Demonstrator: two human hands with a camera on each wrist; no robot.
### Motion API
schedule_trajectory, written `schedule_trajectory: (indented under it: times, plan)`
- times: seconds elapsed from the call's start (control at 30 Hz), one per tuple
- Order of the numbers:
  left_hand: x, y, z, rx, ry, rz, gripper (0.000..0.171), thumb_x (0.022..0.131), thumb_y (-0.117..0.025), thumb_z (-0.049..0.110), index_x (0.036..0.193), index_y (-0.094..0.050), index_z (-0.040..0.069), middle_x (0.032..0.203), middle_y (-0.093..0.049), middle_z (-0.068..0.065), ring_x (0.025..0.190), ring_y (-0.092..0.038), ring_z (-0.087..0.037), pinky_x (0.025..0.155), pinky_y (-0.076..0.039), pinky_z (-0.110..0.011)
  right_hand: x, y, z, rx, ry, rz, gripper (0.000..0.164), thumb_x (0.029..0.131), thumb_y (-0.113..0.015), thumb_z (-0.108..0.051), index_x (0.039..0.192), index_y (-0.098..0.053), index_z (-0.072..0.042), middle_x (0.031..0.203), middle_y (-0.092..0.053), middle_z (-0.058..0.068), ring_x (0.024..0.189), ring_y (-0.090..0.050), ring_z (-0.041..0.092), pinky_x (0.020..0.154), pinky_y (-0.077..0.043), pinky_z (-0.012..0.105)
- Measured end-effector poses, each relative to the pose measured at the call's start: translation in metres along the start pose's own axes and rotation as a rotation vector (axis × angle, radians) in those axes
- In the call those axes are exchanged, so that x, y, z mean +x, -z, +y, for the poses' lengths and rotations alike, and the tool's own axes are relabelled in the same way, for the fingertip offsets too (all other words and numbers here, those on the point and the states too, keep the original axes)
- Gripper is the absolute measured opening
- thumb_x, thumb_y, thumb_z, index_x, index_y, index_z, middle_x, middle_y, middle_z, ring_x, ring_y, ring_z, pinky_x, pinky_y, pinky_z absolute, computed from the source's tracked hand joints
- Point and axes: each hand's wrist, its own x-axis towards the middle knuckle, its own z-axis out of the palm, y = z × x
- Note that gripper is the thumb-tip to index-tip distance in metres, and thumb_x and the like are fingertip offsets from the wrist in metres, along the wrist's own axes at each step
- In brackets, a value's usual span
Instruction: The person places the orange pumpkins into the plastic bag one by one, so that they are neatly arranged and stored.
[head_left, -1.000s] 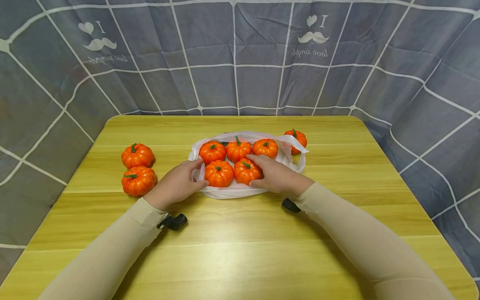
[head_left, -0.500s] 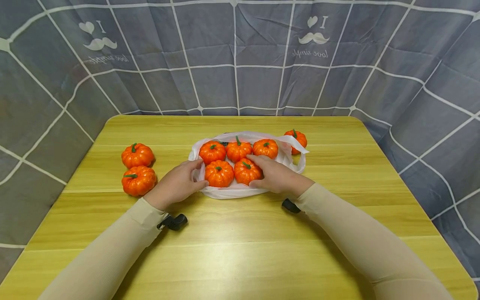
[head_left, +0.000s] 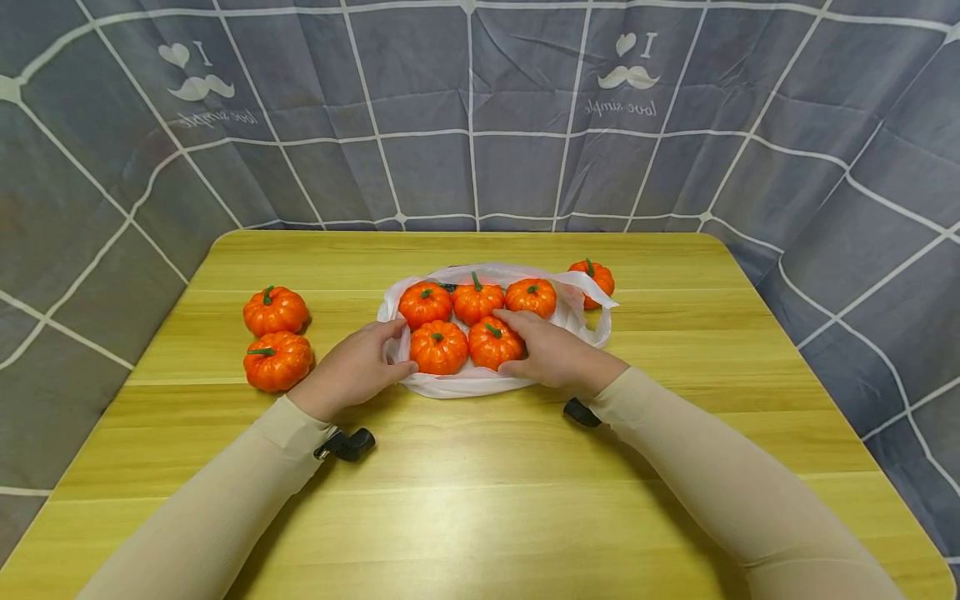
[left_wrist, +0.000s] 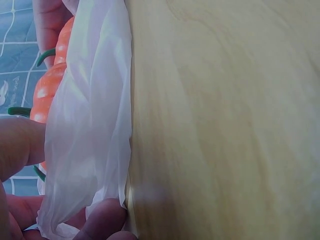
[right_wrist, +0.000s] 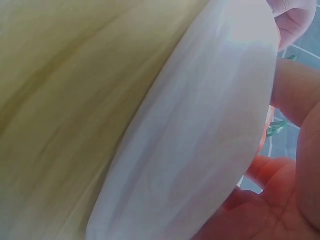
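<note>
A white plastic bag (head_left: 472, 386) lies spread with its mouth up in the middle of the table, several small orange pumpkins with green stems inside. At its left end my left hand (head_left: 358, 364) holds the bag's side, thumb at the front left pumpkin (head_left: 439, 347). In the left wrist view its fingertips (left_wrist: 105, 219) lie against the bag's crumpled film (left_wrist: 90, 125). My right hand (head_left: 558, 352) grips the front right pumpkin (head_left: 492, 343), thumb in front and fingers on its far side. The right wrist view has the bag's front wall (right_wrist: 195, 120) hiding most of that pumpkin.
Two more pumpkins, a rear one (head_left: 275, 311) and a nearer one (head_left: 277, 362), sit on the table left of my left hand. Another pumpkin (head_left: 596, 279) stands behind the bag's right end. A grey checked cloth (head_left: 517, 175) hangs around the wooden table (head_left: 465, 500).
</note>
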Motion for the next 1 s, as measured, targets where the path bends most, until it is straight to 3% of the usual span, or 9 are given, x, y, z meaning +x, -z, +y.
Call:
schedule_trajectory:
  times: [0.63, 0.87, 1.0]
  plan:
    - [0.0016, -0.0011, -0.0028, -0.002, -0.008, 0.001, 0.079, 0.096, -0.072, 0.032, 0.159, -0.04, -0.003, 0.157, -0.051, -0.024, 0.128, -0.058, -0.035, 0.113, -0.047, -0.055, -0.0019, 0.0017, -0.0006, 0.035, 0.001, 0.002, 0.092, 0.094, -0.079, -0.033, 0.168, -0.027, -0.02, 0.167, -0.037, 0.013, 0.146, -0.048, 0.033, 0.125, -0.036, 0.053]
    - [0.0012, -0.0004, -0.0018, 0.007, -0.005, 0.001, 0.079, 0.096, -0.072, 0.033, 0.159, -0.041, -0.003, 0.156, -0.053, -0.023, 0.119, -0.058, -0.033, 0.108, -0.05, -0.053, -0.0022, 0.0027, 0.0009, 0.051, 0.012, 0.018, 0.095, 0.093, -0.081, -0.032, 0.169, -0.025, -0.02, 0.168, -0.037, 0.014, 0.147, -0.046, 0.032, 0.126, -0.036, 0.052]
    - [0.0012, 0.0001, -0.0013, 0.005, -0.002, -0.003, 0.079, 0.096, -0.072, 0.033, 0.159, -0.04, -0.003, 0.157, -0.052, -0.024, 0.125, -0.058, -0.035, 0.112, -0.048, -0.055, -0.0036, 0.0057, 0.0018, 0.063, 0.026, 0.039, 0.096, 0.091, -0.082, -0.032, 0.168, -0.028, -0.017, 0.167, -0.039, 0.013, 0.15, -0.044, 0.03, 0.127, -0.035, 0.05]
